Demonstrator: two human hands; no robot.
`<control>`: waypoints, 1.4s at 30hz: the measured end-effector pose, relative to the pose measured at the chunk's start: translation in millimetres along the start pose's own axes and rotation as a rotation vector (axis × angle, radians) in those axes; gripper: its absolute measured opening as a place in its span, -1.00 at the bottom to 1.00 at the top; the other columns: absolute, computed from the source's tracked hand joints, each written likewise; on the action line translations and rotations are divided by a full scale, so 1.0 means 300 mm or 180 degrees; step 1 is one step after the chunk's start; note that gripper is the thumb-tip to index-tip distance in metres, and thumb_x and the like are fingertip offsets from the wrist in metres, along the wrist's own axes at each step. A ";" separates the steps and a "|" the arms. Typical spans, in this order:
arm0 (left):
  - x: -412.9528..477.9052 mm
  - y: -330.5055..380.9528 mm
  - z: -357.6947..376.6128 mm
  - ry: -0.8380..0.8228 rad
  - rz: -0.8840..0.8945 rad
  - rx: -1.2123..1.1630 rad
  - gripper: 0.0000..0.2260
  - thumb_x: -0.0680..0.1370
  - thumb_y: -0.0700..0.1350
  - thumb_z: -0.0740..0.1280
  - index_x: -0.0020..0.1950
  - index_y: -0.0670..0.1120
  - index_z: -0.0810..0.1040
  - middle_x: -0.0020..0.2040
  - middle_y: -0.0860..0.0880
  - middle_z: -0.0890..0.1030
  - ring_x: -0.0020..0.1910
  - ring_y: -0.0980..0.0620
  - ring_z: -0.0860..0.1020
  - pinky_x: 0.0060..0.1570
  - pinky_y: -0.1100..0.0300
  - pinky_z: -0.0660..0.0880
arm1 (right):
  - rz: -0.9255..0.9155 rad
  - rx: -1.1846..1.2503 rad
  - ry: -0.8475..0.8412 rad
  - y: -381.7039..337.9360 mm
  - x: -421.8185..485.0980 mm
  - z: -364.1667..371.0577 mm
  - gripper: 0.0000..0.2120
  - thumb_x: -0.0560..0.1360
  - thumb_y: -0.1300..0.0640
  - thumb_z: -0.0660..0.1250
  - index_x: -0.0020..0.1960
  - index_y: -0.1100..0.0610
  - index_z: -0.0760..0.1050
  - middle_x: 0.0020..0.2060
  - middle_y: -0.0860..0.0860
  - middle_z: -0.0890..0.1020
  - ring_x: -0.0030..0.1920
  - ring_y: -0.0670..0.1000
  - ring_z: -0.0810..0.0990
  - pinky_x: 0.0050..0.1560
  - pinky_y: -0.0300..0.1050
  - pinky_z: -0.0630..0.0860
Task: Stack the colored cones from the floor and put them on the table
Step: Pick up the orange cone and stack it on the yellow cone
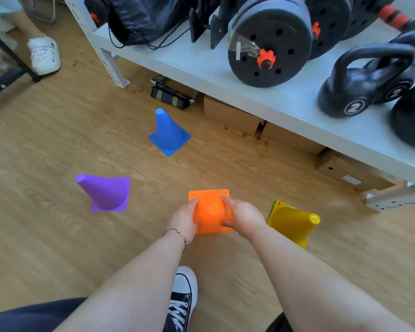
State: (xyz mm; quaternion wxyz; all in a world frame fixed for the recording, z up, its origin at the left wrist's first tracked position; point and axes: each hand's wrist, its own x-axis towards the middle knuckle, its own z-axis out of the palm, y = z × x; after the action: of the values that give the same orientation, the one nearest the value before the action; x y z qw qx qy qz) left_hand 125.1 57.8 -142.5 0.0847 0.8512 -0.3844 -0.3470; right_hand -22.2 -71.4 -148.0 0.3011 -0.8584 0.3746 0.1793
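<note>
On the floor, a purple plastic cone [106,194] stands far left. The left hand [186,218] and right hand [241,215] clasp the upright orange plastic cone [211,212] between them; a yellow plastic cone [294,220] stands just right, nearest the right hand.

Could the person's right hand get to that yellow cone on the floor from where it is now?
Probably yes. The yellow cone stands on the floor just beside the right hand, with bare floor between them. But that hand, together with the left hand, is gripping the orange cone, so it would need to let go first.
</note>
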 end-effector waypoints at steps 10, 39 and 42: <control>-0.003 0.250 -0.143 0.0023 0.0570 0.0091 -0.31 0.43 -0.13 0.48 0.50 0.02 0.27 0.43 -0.08 0.44 0.38 -0.08 0.43 0.36 0.10 0.36 | 0.0190 0.0133 0.0503 0.084 -0.139 -0.200 -0.18 0.41 -0.14 0.47 0.55 -0.02 0.19 0.35 0.05 0.51 0.33 0.12 0.49 0.21 -0.03 0.46; -0.020 0.739 0.095 -0.0645 0.1468 0.0365 -0.32 0.39 -0.04 0.52 0.46 0.08 0.34 0.32 -0.04 0.55 0.28 -0.01 0.53 0.26 0.06 0.48 | 0.1309 0.0909 0.0635 0.503 -0.525 -0.318 -0.20 0.36 -0.10 0.53 0.51 -0.05 0.29 0.34 0.05 0.54 0.28 0.11 0.53 0.26 0.06 0.52; -0.007 0.710 0.151 -0.0674 0.1461 0.0402 -0.35 0.41 -0.05 0.49 0.46 0.06 0.34 0.34 -0.06 0.54 0.31 -0.03 0.51 0.27 0.04 0.47 | 0.1350 0.1041 0.0533 0.515 -0.500 -0.259 -0.26 0.37 -0.03 0.55 0.47 0.02 0.35 0.33 0.04 0.55 0.28 0.10 0.53 0.27 0.00 0.50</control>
State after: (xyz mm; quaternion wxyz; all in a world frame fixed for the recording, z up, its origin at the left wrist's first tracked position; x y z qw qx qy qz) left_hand -32.4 -81.9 -87.5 0.0671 0.7043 -0.5951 -0.3812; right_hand -230.1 -124.7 -68.5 0.3593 -0.7127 0.5934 0.1039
